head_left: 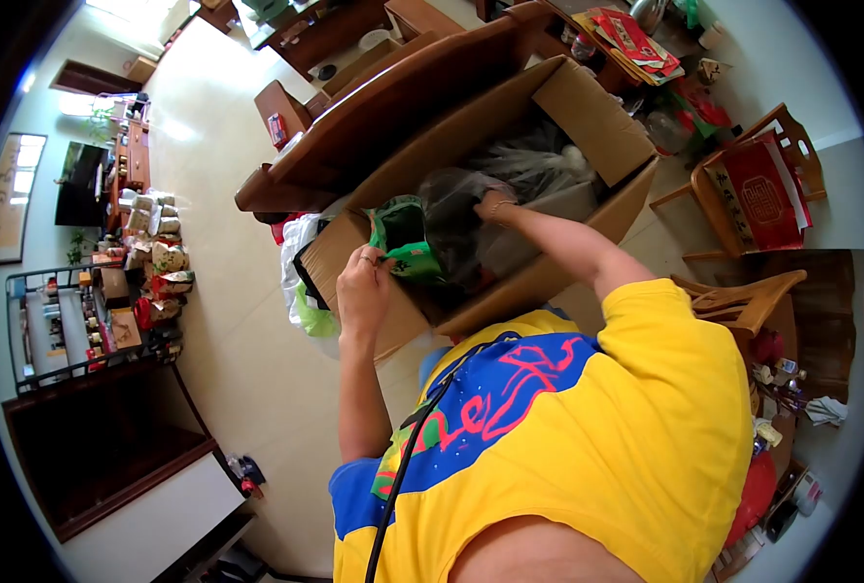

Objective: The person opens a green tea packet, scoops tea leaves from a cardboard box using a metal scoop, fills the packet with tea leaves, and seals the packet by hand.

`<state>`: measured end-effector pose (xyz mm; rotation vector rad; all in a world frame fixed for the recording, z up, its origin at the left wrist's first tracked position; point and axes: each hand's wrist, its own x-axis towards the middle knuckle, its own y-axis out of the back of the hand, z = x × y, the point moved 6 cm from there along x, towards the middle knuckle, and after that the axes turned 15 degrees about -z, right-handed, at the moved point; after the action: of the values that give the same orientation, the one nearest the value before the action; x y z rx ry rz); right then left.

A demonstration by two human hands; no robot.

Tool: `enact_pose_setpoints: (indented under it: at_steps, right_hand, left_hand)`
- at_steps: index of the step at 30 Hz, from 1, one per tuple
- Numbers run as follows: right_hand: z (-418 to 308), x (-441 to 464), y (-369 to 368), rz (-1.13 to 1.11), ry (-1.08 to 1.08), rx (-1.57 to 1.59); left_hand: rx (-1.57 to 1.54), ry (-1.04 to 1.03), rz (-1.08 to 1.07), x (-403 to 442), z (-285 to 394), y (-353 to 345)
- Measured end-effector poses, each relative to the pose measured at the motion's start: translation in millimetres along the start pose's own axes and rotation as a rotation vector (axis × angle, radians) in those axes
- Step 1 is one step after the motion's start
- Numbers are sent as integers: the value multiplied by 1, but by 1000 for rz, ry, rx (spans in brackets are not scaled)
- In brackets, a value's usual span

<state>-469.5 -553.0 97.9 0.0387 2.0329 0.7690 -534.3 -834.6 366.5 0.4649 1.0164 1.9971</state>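
A large, open cardboard box [592, 126] carries the things, its base hidden from view. Inside, toward the right end, lies crumpled clear plastic [539, 160]; a green bag [420, 264] fills the left end's opening. Pale, smooth floor [220, 321] shows alongside.

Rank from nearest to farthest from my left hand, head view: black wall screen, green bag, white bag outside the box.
1. Green bag, at your left hand.
2. White bag, left of the cardboard box.
3. Black wall screen, far left.
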Motion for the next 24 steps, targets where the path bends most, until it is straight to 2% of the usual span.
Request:
enact_pose_setpoints:
  at_steps: [3, 14, 23, 24]
  right_hand:
    - [-15, -14, -5, -53, -97, 44]
    - [-2, -70, 24, -2, -41, -97]
    - [31, -103, 61, 105, -36, -103]
    - [36, -106, 69, 227, 11, -72]
  left_hand:
    - [11, -9, -23, 6, 0, -5]
    - [30, -6, -13, 12, -9, -12]
    - [38, -44, 4, 13, -8, -14]
    - [37, -40, 14, 14, -10, -14]
